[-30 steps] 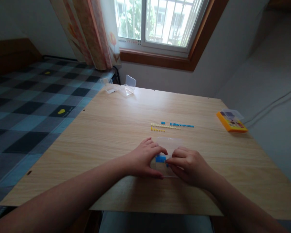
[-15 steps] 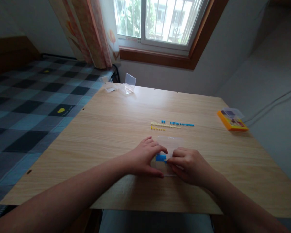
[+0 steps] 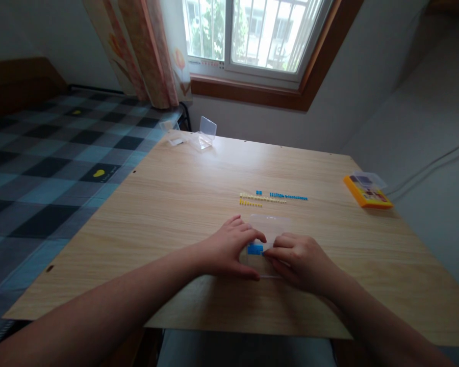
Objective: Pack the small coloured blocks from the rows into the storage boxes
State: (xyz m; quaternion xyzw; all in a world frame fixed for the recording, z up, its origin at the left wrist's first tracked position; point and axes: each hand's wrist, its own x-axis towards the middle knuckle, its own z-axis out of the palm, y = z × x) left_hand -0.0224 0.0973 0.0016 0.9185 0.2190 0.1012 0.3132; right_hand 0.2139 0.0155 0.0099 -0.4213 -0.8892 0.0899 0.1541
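A transparent flat plate or shallow box (image 3: 270,224) lies on the table before me, with a block of blue building bricks (image 3: 255,249) at its left part. My left hand (image 3: 233,248) rests at the plate's left side, thumb and index finger spread apart around the blue block. My right hand (image 3: 296,257) is closed in a pinch at the block's lower right corner; a small blue brick (image 3: 263,253) shows at its fingertips, mostly covered. Beyond the plate lie rows of tiny bricks: blue (image 3: 288,196), cream (image 3: 263,198) and yellow (image 3: 250,203), plus a small blue pair (image 3: 259,192).
Open clear plastic boxes (image 3: 207,133) stand at the table's far left corner. An orange-yellow box (image 3: 368,192) with a clear lid sits near the right edge. A checked bed (image 3: 42,188) adjoins the wooden table (image 3: 168,214) on the left; a window is behind.
The small blue brick at my right fingertips is now more covered and sits closer to the block. My hands barely move; the whole view has shifted slightly.
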